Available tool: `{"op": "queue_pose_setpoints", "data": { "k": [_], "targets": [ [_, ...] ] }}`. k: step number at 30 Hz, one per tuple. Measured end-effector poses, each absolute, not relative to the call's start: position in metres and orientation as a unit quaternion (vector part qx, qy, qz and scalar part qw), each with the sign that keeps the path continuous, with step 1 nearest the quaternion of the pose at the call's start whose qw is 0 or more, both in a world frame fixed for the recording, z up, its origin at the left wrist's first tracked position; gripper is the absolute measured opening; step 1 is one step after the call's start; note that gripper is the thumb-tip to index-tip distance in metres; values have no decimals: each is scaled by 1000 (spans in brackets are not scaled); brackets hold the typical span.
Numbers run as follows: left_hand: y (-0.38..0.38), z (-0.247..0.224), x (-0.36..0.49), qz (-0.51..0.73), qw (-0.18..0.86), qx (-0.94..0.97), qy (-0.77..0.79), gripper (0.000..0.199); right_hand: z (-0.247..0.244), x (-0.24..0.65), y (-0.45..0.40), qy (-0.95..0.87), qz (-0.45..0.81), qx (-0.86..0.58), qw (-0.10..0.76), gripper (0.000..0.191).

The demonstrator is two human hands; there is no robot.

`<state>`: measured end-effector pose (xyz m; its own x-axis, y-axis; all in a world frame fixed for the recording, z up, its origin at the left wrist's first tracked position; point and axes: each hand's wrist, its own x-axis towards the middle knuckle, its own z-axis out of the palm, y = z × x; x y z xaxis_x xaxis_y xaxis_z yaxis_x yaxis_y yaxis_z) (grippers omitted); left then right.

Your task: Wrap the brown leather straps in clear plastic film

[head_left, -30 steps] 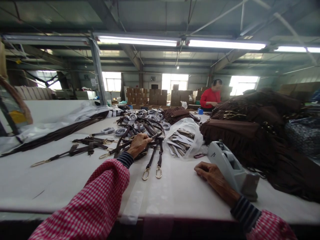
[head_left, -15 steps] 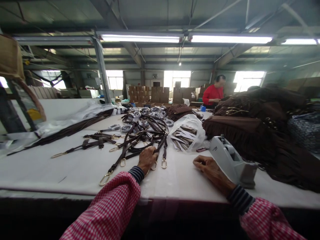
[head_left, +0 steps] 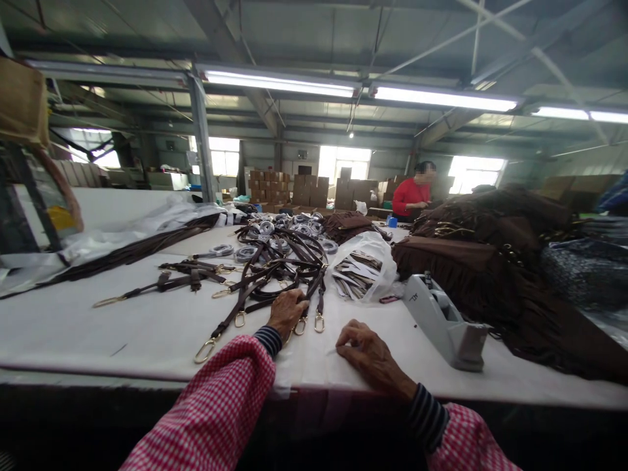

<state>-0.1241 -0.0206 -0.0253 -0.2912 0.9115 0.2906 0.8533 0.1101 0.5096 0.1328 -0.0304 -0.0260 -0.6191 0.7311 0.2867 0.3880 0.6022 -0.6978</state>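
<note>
Dark brown straps [head_left: 255,267] with gold metal clasps lie in a loose heap on the white table [head_left: 161,340]. My left hand [head_left: 285,315] rests at the front of the heap, fingers curled round one strap. Several gold oval clasps [head_left: 319,323] hang from strap ends beside that hand. Just right of it, low over the table, is my right hand [head_left: 369,354]; thumb and forefinger are pinched together, and whatever may be between them is too small to name. A grey tape dispenser [head_left: 444,320] stands to the right of this hand, apart from it.
An opened clear plastic bag [head_left: 387,265] holds flat strips behind my right hand. Brown fringed pieces [head_left: 454,255] are piled at the right. Coiled, wrapped straps [head_left: 245,253] lie farther back. Long dark strips [head_left: 147,247] run along the left. A person in red [head_left: 411,196] stands across the table.
My right hand has moved left, away from the tape dispenser and closer to my left hand. The left hand stays on the strap. The view has shifted slightly.
</note>
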Motion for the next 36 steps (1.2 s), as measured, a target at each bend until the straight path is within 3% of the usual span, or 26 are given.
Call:
{"op": "queue_pose_setpoints", "data": {
  "k": [20, 25, 28, 32, 36],
  "targets": [
    [-31, -1, -118, 318, 15, 615, 721, 25, -23, 136, -32, -842, 328, -319, 286, 10],
    [-72, 32, -94, 308, -34, 675, 670, 16, -24, 137, -30, -826, 346, -332, 297, 6],
    [-107, 38, -72, 321, -25, 727, 607, 13, -26, 135, -31, -849, 334, -294, 284, 22],
    [-154, 25, -45, 413, 1, 703, 579, 11, -27, 133, -30, -856, 337, -272, 282, 11],
    [-195, -4, -20, 476, 43, 654, 587, 12, -26, 135, -30, -843, 360, -273, 290, 13]
  ]
}}
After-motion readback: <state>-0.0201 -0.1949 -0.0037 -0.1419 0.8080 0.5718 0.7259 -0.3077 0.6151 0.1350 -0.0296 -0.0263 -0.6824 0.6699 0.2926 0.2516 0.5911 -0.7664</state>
